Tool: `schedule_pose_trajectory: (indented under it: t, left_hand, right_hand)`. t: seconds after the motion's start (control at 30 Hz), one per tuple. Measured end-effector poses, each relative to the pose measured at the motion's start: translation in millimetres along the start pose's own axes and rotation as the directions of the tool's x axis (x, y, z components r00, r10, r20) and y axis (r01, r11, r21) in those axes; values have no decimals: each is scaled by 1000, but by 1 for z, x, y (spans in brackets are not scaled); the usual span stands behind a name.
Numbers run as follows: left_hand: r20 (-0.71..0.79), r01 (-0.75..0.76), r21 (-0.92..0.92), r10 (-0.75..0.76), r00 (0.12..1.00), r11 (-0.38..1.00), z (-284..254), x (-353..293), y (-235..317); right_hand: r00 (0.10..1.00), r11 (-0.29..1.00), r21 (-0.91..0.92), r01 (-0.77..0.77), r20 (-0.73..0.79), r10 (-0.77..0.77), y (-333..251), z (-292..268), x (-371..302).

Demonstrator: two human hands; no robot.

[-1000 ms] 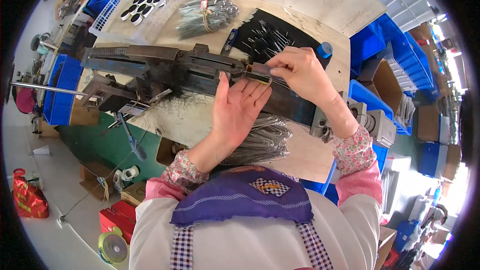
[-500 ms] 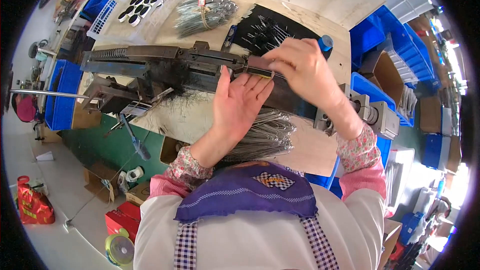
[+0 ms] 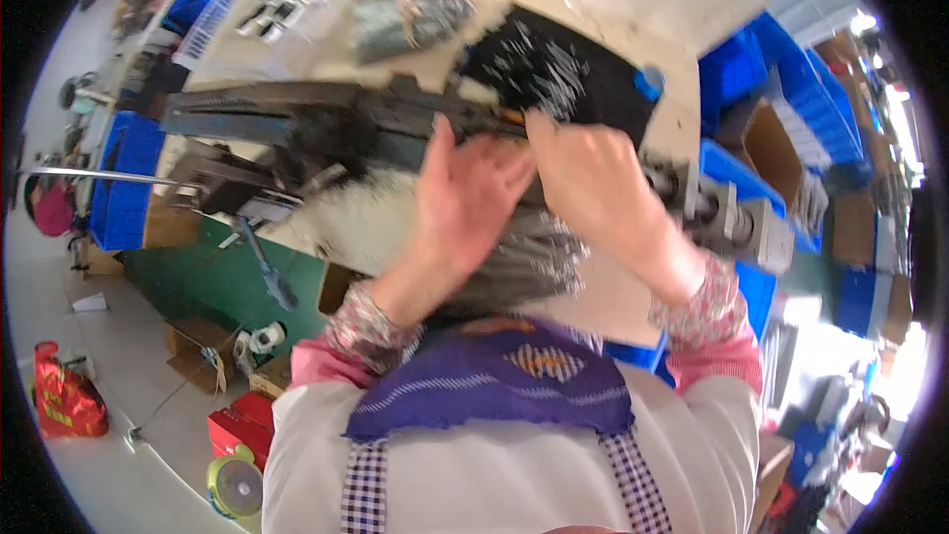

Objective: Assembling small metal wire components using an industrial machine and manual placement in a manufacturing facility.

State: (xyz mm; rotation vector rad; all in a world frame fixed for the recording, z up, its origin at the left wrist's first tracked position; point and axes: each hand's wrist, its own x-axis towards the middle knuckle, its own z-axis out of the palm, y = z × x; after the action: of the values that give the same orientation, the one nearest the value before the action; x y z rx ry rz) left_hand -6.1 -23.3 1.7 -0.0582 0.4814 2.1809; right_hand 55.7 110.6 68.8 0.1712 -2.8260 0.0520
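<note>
My left hand (image 3: 467,200) is open with its palm turned up, its fingers reaching the near side of a dark metal fixture (image 3: 395,124). My right hand (image 3: 598,178) is closed just right of those fingertips, knuckles up. Whatever it grips is hidden and smeared by motion. A small orange strip (image 3: 514,117) shows on the fixture beside the right thumb. Bristly dark fibres (image 3: 331,143) cover the fixture's middle. Beneath my hands lies a bundle of looped metal wires (image 3: 529,267). Beyond the fixture, several thin shiny pieces (image 3: 539,64) rest on a black mat (image 3: 618,49).
A clear plastic tray (image 3: 331,30) with black-and-white round parts stands at the back left, beside a tied wire bundle (image 3: 410,25). Blue bins (image 3: 806,89) and a grey cylindrical mechanism (image 3: 736,222) flank the right. A metal rod (image 3: 109,174) juts out left.
My right hand has come down and turned, its fingers now closed with the knuckles up. My left hand stays palm up by the fixture. The whole view is blurred and slightly shifted.
</note>
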Motion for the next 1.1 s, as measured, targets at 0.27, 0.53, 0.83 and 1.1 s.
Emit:
schedule_pose_trajectory:
  t: [0.27,0.53,0.83,1.1]
  left_hand:
    - [-154,68,81,-55,987,994,4,3,-9]
    - [731,401,-151,-171,660,903,-94,13,-76]
    - [-74,78,997,317,946,2,-119,-159,12]
    - [4,156,967,621,784,-203,-258,-237,-21]
  right_hand:
    - [994,988,124,-89,80,79,10,10,-17]
    - [954,421,874,-242,135,267,-33,48,-122]
    - [883,497,841,-213,383,-272,-98,42,-44]
    - [913,606,770,198,80,-400,-130,39,6]
